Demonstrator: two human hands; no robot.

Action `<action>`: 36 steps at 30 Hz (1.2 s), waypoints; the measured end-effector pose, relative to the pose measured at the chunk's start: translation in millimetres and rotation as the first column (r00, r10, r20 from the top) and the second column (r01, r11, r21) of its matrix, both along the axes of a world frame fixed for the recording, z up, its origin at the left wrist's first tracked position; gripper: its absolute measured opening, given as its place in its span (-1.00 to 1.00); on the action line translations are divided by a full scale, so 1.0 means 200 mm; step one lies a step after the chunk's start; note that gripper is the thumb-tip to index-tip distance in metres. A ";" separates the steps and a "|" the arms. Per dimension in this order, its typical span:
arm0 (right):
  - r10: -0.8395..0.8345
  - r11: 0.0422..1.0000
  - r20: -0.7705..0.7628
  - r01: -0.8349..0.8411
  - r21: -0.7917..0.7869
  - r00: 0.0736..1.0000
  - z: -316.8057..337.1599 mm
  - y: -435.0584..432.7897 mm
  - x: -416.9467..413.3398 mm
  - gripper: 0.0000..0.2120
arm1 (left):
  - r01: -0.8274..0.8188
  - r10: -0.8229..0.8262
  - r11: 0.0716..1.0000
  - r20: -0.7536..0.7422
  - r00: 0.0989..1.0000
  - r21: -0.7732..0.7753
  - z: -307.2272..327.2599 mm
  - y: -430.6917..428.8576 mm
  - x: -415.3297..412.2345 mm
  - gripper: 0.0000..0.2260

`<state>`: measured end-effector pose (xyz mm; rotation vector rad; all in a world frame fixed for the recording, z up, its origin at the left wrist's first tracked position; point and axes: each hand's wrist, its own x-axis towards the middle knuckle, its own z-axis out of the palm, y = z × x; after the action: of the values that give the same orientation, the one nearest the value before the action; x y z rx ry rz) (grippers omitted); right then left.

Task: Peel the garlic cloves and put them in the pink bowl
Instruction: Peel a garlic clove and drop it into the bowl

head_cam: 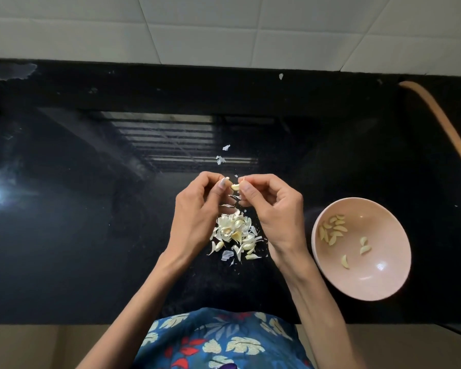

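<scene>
A small garlic clove (234, 186) is pinched between the fingertips of my right hand (270, 206). My left hand (200, 206) is beside it, its fingers closed on a white strip of skin (225, 180). Both hands hover over a pile of garlic skins and unpeeled cloves (234, 233) on the black counter. The pink bowl (383, 278) sits to the right of my right hand and holds several peeled cloves (333, 230).
The glossy black counter (91, 209) runs to a white tiled wall at the back. Loose skin scraps (221, 159) lie beyond my hands. An orange-brown curved edge (447, 123) shows at the far right. The counter's front edge is close to my body.
</scene>
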<state>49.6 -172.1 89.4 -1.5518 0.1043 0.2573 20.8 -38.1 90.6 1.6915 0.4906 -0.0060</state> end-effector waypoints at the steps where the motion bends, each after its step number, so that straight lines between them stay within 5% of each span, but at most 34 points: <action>1: -0.023 0.998 -0.051 0.026 0.065 0.998 0.00 0.00 0.00 -0.96 | -0.010 0.010 1.000 -0.001 1.000 -0.015 -0.01 0.02 0.01 -0.86; 12: -0.022 0.938 -0.299 0.123 0.323 0.954 -0.01 -0.04 0.08 -0.92 | -0.042 0.046 0.931 -0.003 0.999 0.363 -0.08 0.09 0.23 -0.75; 15: 0.001 0.931 -0.301 0.109 0.348 0.954 -0.02 -0.04 0.08 -0.94 | 0.068 -0.063 0.963 -0.027 0.998 0.262 -0.08 0.10 0.22 -0.93; 21: 0.057 0.914 -0.323 0.081 0.398 0.945 -0.02 -0.04 0.09 -0.94 | 0.295 -0.302 0.930 0.000 0.953 -0.218 -0.04 0.11 0.11 -0.75; 28: 0.099 0.945 -0.248 -0.013 0.328 0.964 -0.01 -0.04 0.07 -0.91 | 0.109 -0.099 0.961 0.049 0.994 -0.253 -0.03 0.09 0.09 -0.86; 32: 0.088 0.962 -0.155 -0.044 0.270 0.984 -0.02 -0.05 0.06 -0.73 | 0.090 -0.075 0.952 0.064 0.995 -0.291 0.00 0.08 0.08 -0.86; 36: 0.061 0.987 -0.045 -0.054 0.151 0.997 -0.01 -0.04 0.04 -0.87 | 0.115 -0.097 0.944 0.072 0.993 -0.311 0.01 0.06 0.07 -0.87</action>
<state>58.4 -181.1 88.1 -1.4003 0.0774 0.3419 34.9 -26.4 91.7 1.3982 0.3361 -0.1102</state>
